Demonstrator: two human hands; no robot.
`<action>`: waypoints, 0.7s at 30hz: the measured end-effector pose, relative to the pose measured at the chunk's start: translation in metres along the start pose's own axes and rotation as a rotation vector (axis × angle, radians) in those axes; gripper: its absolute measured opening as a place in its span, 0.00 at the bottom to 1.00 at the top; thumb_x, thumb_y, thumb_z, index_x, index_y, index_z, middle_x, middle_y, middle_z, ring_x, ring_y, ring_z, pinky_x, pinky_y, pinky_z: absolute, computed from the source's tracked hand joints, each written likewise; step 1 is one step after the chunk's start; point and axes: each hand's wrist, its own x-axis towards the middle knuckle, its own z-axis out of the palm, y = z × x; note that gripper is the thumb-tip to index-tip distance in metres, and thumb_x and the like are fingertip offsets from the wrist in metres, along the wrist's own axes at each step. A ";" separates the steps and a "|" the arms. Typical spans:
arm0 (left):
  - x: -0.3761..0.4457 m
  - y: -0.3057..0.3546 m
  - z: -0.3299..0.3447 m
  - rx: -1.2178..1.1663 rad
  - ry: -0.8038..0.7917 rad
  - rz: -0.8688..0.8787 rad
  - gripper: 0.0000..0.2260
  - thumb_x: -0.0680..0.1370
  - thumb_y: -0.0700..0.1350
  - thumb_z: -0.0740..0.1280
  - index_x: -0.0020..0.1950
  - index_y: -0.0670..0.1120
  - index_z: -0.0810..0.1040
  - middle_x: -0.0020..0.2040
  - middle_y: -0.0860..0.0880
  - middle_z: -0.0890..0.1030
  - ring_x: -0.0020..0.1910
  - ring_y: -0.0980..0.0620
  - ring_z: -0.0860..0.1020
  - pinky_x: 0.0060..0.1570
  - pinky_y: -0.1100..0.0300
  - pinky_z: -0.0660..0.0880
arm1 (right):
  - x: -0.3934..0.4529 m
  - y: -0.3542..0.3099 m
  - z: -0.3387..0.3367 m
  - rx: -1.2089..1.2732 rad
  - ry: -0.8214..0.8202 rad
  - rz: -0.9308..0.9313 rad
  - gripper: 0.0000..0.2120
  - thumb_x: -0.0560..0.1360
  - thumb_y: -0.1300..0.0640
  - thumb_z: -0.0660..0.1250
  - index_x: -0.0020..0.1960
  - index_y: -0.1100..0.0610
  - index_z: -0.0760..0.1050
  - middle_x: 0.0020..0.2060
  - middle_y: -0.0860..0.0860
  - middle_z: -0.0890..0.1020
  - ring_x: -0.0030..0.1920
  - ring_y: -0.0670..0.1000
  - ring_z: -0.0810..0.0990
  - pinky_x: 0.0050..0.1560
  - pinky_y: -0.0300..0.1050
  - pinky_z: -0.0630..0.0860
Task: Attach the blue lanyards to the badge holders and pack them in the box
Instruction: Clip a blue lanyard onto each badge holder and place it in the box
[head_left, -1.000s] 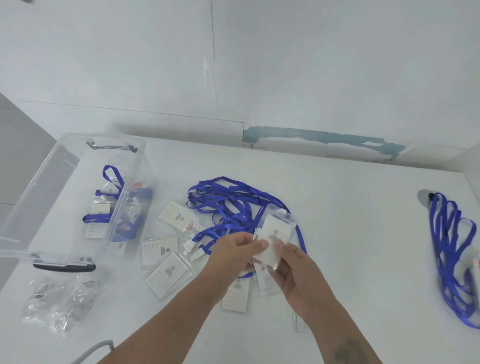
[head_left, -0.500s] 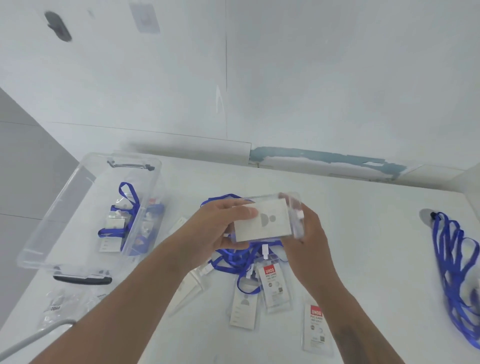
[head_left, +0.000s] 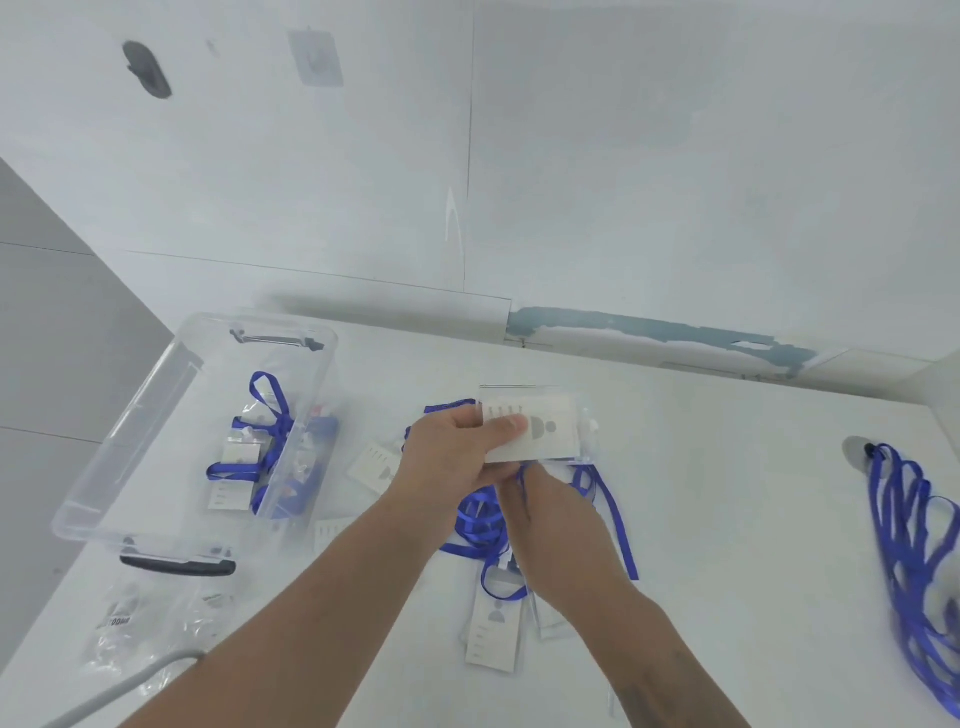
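Far left, at nine o'clock: clear box (head_left: 156, 426) on the tabletop (head_left: 727, 545), long axis running from seven toward one o'clock, black handle (head_left: 179, 565) at the near end, blue-strapped badges (head_left: 254, 457) already lying inside against its right wall. Below it, at seven o'clock, a crumpled clear bag (head_left: 150, 629) near the tabletop's front-left edge.

Moving to centre: loose badge holders (head_left: 376, 467) flat on the surface, one just right of the box, more at six o'clock (head_left: 493, 629) with long axes pointing roughly toward twelve. Left hand (head_left: 452, 462) raised, thumb curled over the front, fingers wrapped behind, gripping a clear badge holder (head_left: 540, 426) lifted above the pile. Long axis lying nine-to-three, printed face toward the camera, clip end pointing to three o'clock. Right hand (head_left: 550, 519) tucked just beneath it, fingers bent down into the tangled lanyards (head_left: 483, 519); a strap crosses the fingers, but whether pinched or merely touched, cannot tell.

On to the right: broad bare stretch of tabletop between three and four o'clock, plenty of room there. Far right edge, a second bundle of lanyards (head_left: 914, 551), loops trailing from two down to five o'clock, well apart from both hands. Wall (head_left: 675, 182) closing off the back at twelve.
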 end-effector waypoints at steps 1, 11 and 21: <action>0.001 -0.001 -0.001 0.097 0.043 0.051 0.03 0.75 0.40 0.73 0.48 0.43 0.85 0.45 0.46 0.87 0.44 0.47 0.86 0.46 0.58 0.83 | -0.001 -0.003 -0.005 -0.092 -0.044 0.005 0.15 0.84 0.48 0.49 0.40 0.51 0.62 0.32 0.46 0.72 0.34 0.49 0.72 0.32 0.41 0.66; 0.004 -0.008 -0.024 0.674 -0.133 0.025 0.07 0.75 0.47 0.73 0.46 0.44 0.85 0.40 0.47 0.86 0.40 0.50 0.86 0.51 0.50 0.82 | -0.002 -0.016 -0.099 -0.160 -0.013 -0.164 0.07 0.77 0.45 0.64 0.46 0.43 0.80 0.41 0.39 0.83 0.41 0.39 0.78 0.44 0.36 0.74; -0.003 0.006 -0.027 -0.144 -0.386 -0.208 0.10 0.72 0.41 0.71 0.52 0.42 0.85 0.58 0.39 0.83 0.50 0.45 0.82 0.43 0.60 0.83 | 0.016 0.029 -0.065 0.707 -0.036 0.153 0.14 0.71 0.67 0.69 0.36 0.50 0.85 0.30 0.54 0.84 0.32 0.54 0.74 0.35 0.46 0.70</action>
